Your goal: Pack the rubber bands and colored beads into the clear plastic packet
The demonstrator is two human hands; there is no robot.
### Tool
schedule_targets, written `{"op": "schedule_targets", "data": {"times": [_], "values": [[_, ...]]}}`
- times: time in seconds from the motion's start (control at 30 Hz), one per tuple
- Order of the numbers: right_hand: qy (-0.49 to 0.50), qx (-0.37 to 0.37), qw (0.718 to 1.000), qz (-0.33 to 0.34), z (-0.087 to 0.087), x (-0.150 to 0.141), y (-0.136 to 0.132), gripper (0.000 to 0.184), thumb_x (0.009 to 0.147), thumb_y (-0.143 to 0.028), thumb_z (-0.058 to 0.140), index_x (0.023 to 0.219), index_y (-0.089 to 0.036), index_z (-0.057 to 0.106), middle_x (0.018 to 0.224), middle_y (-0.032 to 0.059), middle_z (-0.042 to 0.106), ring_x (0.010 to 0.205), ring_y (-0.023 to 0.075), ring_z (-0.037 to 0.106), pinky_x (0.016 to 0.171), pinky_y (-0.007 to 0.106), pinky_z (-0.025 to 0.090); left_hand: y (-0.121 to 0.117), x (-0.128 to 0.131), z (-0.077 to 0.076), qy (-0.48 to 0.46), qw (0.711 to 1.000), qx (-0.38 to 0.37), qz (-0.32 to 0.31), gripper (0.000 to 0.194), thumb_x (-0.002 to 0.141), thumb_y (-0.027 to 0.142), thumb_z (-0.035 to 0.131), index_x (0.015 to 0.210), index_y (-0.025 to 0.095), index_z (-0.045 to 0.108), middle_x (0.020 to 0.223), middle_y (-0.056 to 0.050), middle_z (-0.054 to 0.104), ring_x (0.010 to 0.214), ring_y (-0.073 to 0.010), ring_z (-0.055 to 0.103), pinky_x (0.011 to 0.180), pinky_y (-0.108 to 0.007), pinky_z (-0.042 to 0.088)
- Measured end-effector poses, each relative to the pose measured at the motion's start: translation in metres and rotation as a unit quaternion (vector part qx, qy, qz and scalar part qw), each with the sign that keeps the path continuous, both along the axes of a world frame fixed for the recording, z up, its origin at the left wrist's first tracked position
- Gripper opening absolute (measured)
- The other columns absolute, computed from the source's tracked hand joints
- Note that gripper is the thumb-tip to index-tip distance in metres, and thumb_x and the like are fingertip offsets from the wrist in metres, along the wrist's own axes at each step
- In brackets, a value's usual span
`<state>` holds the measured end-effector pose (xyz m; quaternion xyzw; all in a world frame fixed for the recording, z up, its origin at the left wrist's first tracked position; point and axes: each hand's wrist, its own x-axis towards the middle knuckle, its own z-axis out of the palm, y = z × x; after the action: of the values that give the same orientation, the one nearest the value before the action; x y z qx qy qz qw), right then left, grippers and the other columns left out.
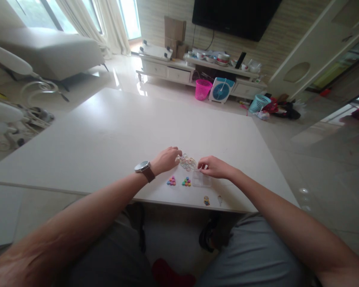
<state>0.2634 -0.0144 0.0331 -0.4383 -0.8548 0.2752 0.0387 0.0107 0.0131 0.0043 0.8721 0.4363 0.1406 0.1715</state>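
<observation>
My left hand (168, 158), with a watch (143, 166) on its wrist, is at the left edge of a loose pile of thin pale rings (188, 162), possibly small hair ties. Its fingers are curled in against the pile; what they hold is hidden. Over the back of a clear plastic box (202, 179) with compartments, my right hand (214, 166) has its fingertips drawn together. Whatever is between them is too small to make out. Two triangular clusters of small colourful pieces, a pinkish one (171, 181) and a multicoloured one (186, 181), lie left of the box.
Near the front edge of the white table (131, 127) lie a yellow and blue cartoon figure (206, 200) and a small pale item (219, 200). Beyond the table stand a pink basket (202, 90), a blue fan (221, 91), a light-blue basket (259, 103) and a low cabinet (179, 75).
</observation>
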Motion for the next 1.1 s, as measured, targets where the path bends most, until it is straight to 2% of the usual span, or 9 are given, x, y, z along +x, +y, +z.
{"op": "schedule_targets", "data": {"times": [0.27, 0.7, 0.9, 1.1], "values": [[0.012, 0.031, 0.999, 0.008, 0.004, 0.004, -0.001, 0.015, 0.077, -0.013, 0.06, 0.084, -0.017, 0.073, 0.088, 0.0054, 0.07, 0.079, 0.0155, 0.064, 0.074, 0.025, 0.047, -0.003, 0.01, -0.008, -0.022, 0.998, 0.0, -0.064, 0.024, 0.088, 0.024, 0.051, 0.098, 0.023, 0.073, 0.098, -0.008, 0.063, 0.096, -0.021, 0.057, 0.087, -0.033, 0.046], [0.018, 0.028, 0.999, 0.007, 0.007, 0.009, -0.004, 0.014, 0.078, -0.015, 0.061, 0.084, -0.017, 0.073, 0.086, 0.005, 0.069, 0.078, 0.0152, 0.062, 0.073, 0.026, 0.046, -0.003, 0.018, -0.009, 0.029, 0.999, 0.001, -0.022, 0.024, 0.088, 0.022, 0.047, 0.095, 0.019, 0.071, 0.096, -0.009, 0.064, 0.094, -0.0211, 0.058, 0.084, -0.032, 0.047], [0.025, 0.017, 1.0, 0.005, 0.006, 0.008, -0.003, 0.014, 0.078, -0.013, 0.06, 0.083, -0.017, 0.073, 0.088, 0.0053, 0.07, 0.078, 0.0154, 0.062, 0.072, 0.025, 0.047, -0.004, 0.018, -0.008, 0.049, 0.999, -0.016, -0.011, 0.02, 0.088, 0.022, 0.048, 0.092, 0.018, 0.068, 0.096, -0.009, 0.064, 0.089, -0.0206, 0.06, 0.078, -0.032, 0.047], [0.024, 0.018, 1.0, 0.007, 0.004, 0.006, -0.003, 0.013, 0.079, -0.015, 0.06, 0.084, -0.016, 0.073, 0.086, 0.0052, 0.069, 0.078, 0.0153, 0.063, 0.072, 0.025, 0.047, -0.004, 0.019, -0.008, 0.05, 0.999, -0.003, -0.012, 0.017, 0.086, 0.017, 0.048, 0.087, 0.018, 0.065, 0.094, -0.009, 0.065, 0.086, -0.0213, 0.061, 0.076, -0.032, 0.046]]}}
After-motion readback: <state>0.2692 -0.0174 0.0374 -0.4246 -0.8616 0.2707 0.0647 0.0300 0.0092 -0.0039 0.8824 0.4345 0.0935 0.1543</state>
